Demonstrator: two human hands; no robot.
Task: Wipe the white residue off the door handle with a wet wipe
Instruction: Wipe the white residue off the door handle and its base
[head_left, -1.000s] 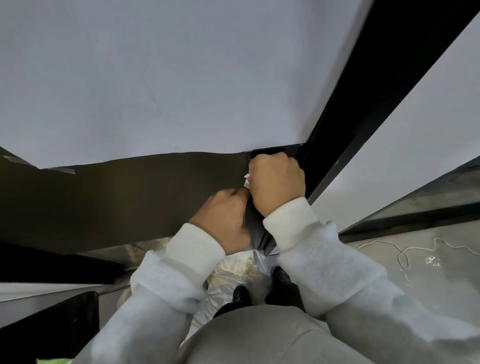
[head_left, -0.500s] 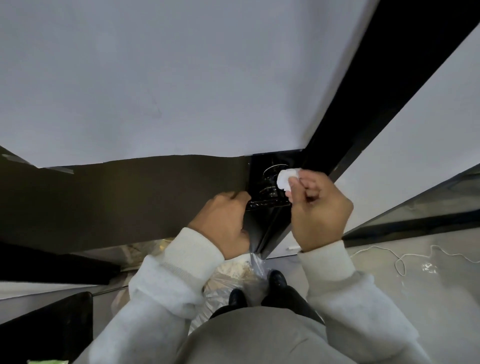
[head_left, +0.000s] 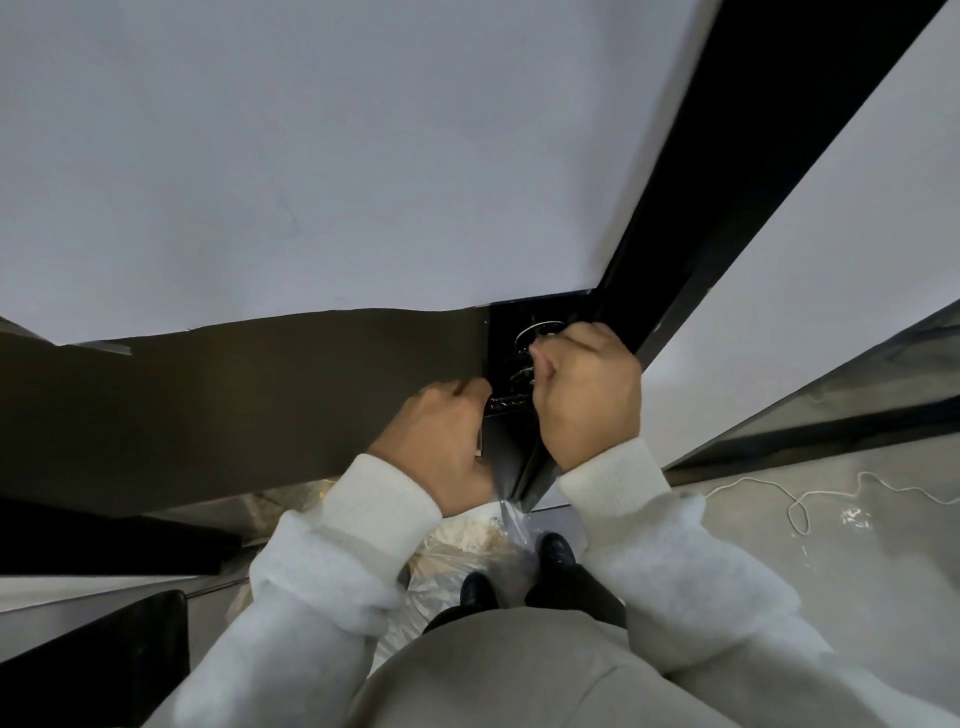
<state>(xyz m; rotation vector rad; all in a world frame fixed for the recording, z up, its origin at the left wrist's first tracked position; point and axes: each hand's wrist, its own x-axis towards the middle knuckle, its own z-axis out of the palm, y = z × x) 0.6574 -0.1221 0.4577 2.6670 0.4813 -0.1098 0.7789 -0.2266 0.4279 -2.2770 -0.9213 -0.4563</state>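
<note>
Evidently your right hand (head_left: 584, 395) curled against the rigid, slick door handle (head_left: 511, 400), the soft wipe hidden; your left hand (head_left: 441, 441) gripped the door edge beside it.

We cannot see the wet wipe: the curled fingers of the right hand (head_left: 584, 395) cover whatever they hold. This hand also hides most of the door handle (head_left: 511, 400), so we cannot judge any white residue. At 9 o'clock of the handle, the fingertips of the left hand (head_left: 436, 441) go behind the door edge (head_left: 501, 452). The plastic bag (head_left: 467, 551) at 6 o'clock is partly covered by the sleeves.
</note>
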